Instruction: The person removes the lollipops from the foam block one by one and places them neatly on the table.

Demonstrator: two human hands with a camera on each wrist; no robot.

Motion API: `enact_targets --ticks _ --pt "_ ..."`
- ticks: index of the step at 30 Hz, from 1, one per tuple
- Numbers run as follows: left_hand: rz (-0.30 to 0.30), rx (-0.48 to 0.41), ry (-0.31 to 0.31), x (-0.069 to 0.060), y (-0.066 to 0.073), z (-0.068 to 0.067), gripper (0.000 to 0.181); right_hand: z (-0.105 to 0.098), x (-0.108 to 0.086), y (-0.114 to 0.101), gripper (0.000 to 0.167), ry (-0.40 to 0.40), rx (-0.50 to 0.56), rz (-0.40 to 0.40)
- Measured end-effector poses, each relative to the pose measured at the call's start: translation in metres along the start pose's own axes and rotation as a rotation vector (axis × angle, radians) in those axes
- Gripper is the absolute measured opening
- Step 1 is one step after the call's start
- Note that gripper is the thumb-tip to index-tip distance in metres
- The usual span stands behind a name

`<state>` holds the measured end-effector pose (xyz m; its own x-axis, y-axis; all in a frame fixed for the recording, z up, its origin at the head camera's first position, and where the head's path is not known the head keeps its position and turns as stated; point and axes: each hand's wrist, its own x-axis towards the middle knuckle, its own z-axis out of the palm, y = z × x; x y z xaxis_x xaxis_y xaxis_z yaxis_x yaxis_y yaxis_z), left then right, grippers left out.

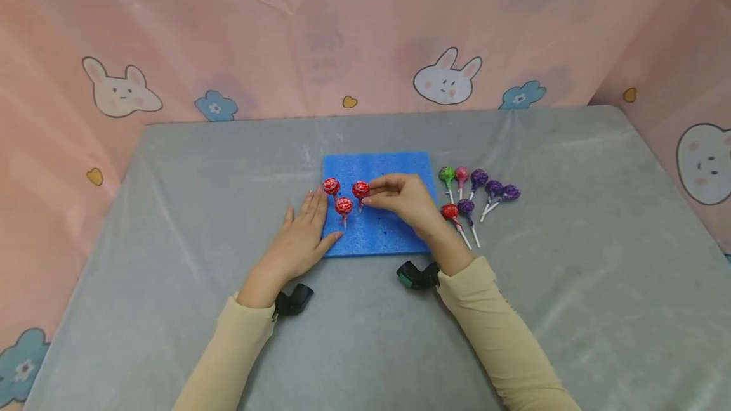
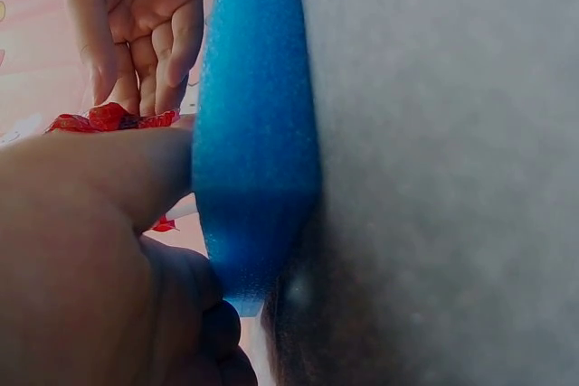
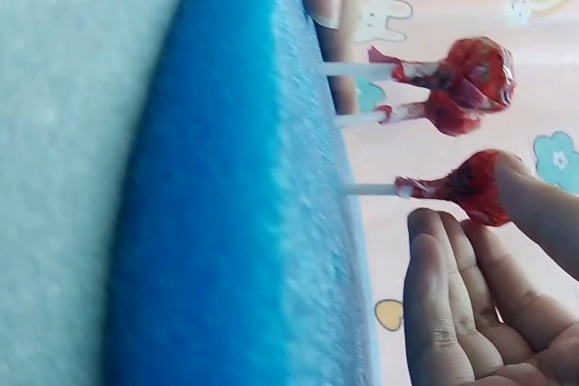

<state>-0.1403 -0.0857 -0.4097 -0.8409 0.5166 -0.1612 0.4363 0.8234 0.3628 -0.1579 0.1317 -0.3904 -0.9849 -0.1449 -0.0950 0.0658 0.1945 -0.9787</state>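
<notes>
A blue foam board (image 1: 388, 236) lies on the grey table. Three red-wrapped lollipops stand upright in its left part, sticks down: a back-left lollipop (image 1: 331, 186), a front lollipop (image 1: 344, 206) and a right-hand lollipop (image 1: 360, 189). My right hand (image 1: 407, 200) pinches the wrapped head of the right-hand lollipop (image 3: 475, 189) between thumb and fingers; the stick's lower end meets the foam. With fingers straight, my left hand (image 1: 297, 240) rests along the board's left edge, its thumb (image 2: 118, 164) over the front-left corner.
Right of the board lie several loose lollipops: a green one (image 1: 447, 175), a pink one (image 1: 461, 174), a red one (image 1: 450, 211) and several purple ones (image 1: 478, 178). Black wrist cameras (image 1: 418, 276) sit below both hands. A pink patterned curtain (image 1: 354, 37) hangs behind the table.
</notes>
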Motion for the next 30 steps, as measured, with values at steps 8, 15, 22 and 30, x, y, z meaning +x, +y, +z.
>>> enact_targets --ticks 8,15,22,30 --pt "-0.005 -0.001 -0.004 -0.0001 0.0012 -0.0013 0.076 0.0056 -0.0014 0.0002 0.029 0.049 -0.008 -0.064" --pt "0.001 -0.007 -0.003 -0.0003 0.0016 -0.0021 0.076 0.0066 -0.0002 0.0019 0.027 0.078 -0.012 -0.092" --pt "-0.003 -0.007 -0.010 -0.0001 0.0016 -0.0022 0.076 0.0070 -0.0026 0.0005 0.028 0.090 -0.008 -0.105" --pt "-0.007 -0.009 -0.011 -0.0001 -0.0003 -0.0004 0.076 0.0069 -0.0038 -0.0012 0.028 0.095 0.021 -0.108"
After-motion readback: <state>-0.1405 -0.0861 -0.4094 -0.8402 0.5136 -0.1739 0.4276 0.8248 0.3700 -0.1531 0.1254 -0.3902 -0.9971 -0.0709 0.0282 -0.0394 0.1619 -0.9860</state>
